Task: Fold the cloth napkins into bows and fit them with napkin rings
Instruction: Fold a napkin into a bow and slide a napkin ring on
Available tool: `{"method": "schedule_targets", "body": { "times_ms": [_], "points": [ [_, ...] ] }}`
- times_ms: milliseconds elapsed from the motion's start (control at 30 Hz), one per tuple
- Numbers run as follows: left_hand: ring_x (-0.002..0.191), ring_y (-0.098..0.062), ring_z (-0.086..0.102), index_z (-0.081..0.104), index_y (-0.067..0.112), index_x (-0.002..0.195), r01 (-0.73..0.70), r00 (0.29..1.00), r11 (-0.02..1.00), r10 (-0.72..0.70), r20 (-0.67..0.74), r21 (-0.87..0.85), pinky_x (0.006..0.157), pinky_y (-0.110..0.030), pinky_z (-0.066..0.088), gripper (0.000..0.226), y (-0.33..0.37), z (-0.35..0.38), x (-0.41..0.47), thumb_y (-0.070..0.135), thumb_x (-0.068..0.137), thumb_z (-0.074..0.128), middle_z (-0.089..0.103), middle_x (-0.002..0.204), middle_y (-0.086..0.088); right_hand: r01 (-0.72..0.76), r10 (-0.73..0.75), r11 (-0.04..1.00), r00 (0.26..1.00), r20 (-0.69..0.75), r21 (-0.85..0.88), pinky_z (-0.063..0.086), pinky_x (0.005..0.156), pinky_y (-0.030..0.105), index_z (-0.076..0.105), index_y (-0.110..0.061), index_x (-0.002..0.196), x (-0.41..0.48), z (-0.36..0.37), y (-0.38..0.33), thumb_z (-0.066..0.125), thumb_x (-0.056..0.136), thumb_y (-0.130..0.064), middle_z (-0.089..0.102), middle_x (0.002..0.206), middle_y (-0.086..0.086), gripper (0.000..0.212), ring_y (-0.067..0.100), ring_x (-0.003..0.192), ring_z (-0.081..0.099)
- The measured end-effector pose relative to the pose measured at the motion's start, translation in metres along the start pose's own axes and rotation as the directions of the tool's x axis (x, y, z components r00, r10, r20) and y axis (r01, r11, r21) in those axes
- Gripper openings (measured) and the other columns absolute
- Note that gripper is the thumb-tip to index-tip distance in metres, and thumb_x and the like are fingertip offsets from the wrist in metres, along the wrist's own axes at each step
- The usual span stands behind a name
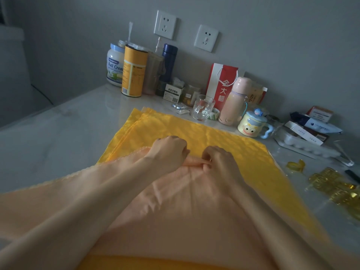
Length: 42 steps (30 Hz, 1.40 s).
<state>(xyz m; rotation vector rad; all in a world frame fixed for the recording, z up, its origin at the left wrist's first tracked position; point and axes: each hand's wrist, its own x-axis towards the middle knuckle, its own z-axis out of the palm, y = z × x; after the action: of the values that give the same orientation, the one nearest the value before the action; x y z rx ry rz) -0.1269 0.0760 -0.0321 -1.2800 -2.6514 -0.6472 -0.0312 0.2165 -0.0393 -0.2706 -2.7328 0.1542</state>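
Both hands meet at one spot: the left hand (169,151) and the right hand (220,160) have their fingers curled in, pinching up a small ridge at the far edge of the peach napkin (175,201) between them. The rest of that napkin spreads back from the grip toward the person, creased under the forearms, its scalloped edge running off to the left.

Under it lies a yellow napkin (204,133), flat, reaching beyond the grip on the far side and to the right; layered edges show at its far left corner.

Right of the grip, apart from the cloth, a pile of gold napkin rings (331,184) rests on the table (68,129), with a black pen (352,175) just past it.

Beyond the grip the far side is crowded — a glass (203,108), a pink flask (233,102) and a cartoon mug (251,126) stand just beside the yellow cloth's far edge, a red bag (222,82) behind them. Farther left against the wall stand an orange canister (134,71) and a dark blue flask (169,59).

Left of the grip the tabletop is bare marble out to its edge.
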Motion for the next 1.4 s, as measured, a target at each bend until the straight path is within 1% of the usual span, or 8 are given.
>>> {"method": "schedule_targets", "body": {
  "times_ms": [133, 233, 433, 567, 700, 1000, 1233, 1400],
  "points": [
    [0.115, -0.019, 0.047, 0.057, 0.021, 0.116, -0.11, 0.994, 0.978, 0.103, 0.047, 0.175, 0.09, -0.033, 0.033, 0.026, 0.009, -0.006, -0.01, 0.026, 0.09, 0.053, 0.056, 0.118, 0.004, 0.167, -0.19, 0.964, 0.977, -0.095, -0.208, 0.041, 0.046, 0.03, 0.049, -0.013, 0.062, -0.007, 0.003, -0.005, 0.046, 0.058, -0.004, 0.05, 0.06, 0.002, 0.01, 0.025, 0.052, 0.053],
    [0.112, -0.02, 0.049, 0.055, 0.019, 0.116, -0.144, 0.989, 0.922, 0.148, 0.017, 0.358, 0.085, -0.032, 0.033, 0.032, 0.008, -0.003, -0.013, 0.009, 0.087, 0.047, 0.056, 0.114, 0.002, 0.187, -0.194, 0.954, 0.981, -0.01, -0.233, 0.031, 0.041, 0.026, 0.049, -0.012, 0.06, -0.007, -0.003, -0.008, 0.067, 0.043, 0.008, 0.049, 0.056, 0.003, 0.031, 0.025, 0.045, 0.05],
    [0.109, -0.023, 0.05, 0.043, 0.014, 0.118, -0.169, 0.975, 0.89, 0.215, -0.063, 0.423, 0.083, -0.032, 0.031, 0.032, 0.011, 0.001, -0.025, 0.004, 0.088, 0.04, 0.054, 0.111, -0.002, 0.175, -0.153, 0.957, 0.982, 0.109, -0.232, 0.038, 0.074, 0.035, 0.058, -0.01, 0.103, -0.02, -0.012, -0.01, 0.048, 0.078, 0.003, 0.056, 0.098, 0.01, 0.029, 0.031, 0.094, 0.053],
    [0.111, -0.02, 0.044, 0.055, 0.017, 0.112, -0.145, 0.986, 0.937, 0.163, -0.031, 0.319, 0.09, -0.032, 0.031, 0.029, 0.014, 0.002, -0.037, 0.032, 0.089, 0.045, 0.049, 0.115, -0.001, 0.131, -0.087, 0.964, 0.978, 0.191, -0.232, 0.036, 0.088, 0.033, 0.052, -0.015, 0.12, -0.033, -0.018, -0.012, 0.044, 0.085, -0.012, 0.052, 0.114, 0.006, 0.036, 0.027, 0.11, 0.048],
    [0.116, -0.018, 0.042, 0.06, 0.019, 0.105, -0.097, 0.995, 0.987, 0.096, 0.02, 0.127, 0.095, -0.029, 0.03, 0.028, 0.007, 0.004, -0.038, 0.037, 0.095, 0.042, 0.05, 0.119, 0.002, 0.012, 0.022, 0.972, 0.989, 0.143, -0.235, 0.034, 0.085, 0.034, 0.06, -0.014, 0.106, -0.04, -0.01, -0.015, 0.014, 0.085, -0.04, 0.057, 0.109, 0.005, 0.056, 0.027, 0.106, 0.049],
    [0.112, -0.018, 0.05, 0.048, 0.019, 0.114, -0.095, 0.994, 0.995, 0.095, 0.058, -0.001, 0.092, -0.031, 0.032, 0.028, -0.002, 0.007, -0.044, 0.039, 0.094, 0.049, 0.057, 0.117, 0.005, -0.147, 0.101, 0.937, 0.982, 0.159, 0.317, 0.039, 0.077, 0.02, 0.059, -0.018, 0.101, -0.039, -0.007, -0.013, 0.058, 0.091, -0.026, 0.065, 0.098, -0.001, 0.013, 0.014, 0.093, 0.059],
    [0.122, -0.019, 0.044, 0.037, 0.02, 0.135, -0.099, 0.993, 0.993, 0.102, -0.056, 0.064, 0.095, -0.032, 0.03, 0.042, 0.006, 0.012, -0.039, 0.031, 0.095, 0.047, 0.051, 0.131, 0.003, -0.135, 0.118, 0.961, 0.989, 0.085, 0.242, 0.04, 0.093, 0.035, 0.053, -0.015, 0.108, -0.034, -0.011, -0.014, 0.057, 0.084, -0.007, 0.064, 0.104, 0.002, 0.025, 0.021, 0.101, 0.059],
    [0.12, -0.018, 0.045, 0.046, 0.02, 0.129, -0.102, 0.992, 0.993, 0.105, -0.065, 0.055, 0.096, -0.032, 0.03, 0.039, 0.006, 0.012, -0.042, 0.039, 0.095, 0.045, 0.052, 0.127, 0.003, -0.034, 0.034, 0.999, 0.999, -0.02, 0.018, 0.031, 0.082, 0.032, 0.055, -0.011, 0.097, -0.035, -0.003, -0.015, 0.053, 0.081, -0.001, 0.061, 0.096, 0.004, 0.019, 0.026, 0.095, 0.054]
  ]
}}
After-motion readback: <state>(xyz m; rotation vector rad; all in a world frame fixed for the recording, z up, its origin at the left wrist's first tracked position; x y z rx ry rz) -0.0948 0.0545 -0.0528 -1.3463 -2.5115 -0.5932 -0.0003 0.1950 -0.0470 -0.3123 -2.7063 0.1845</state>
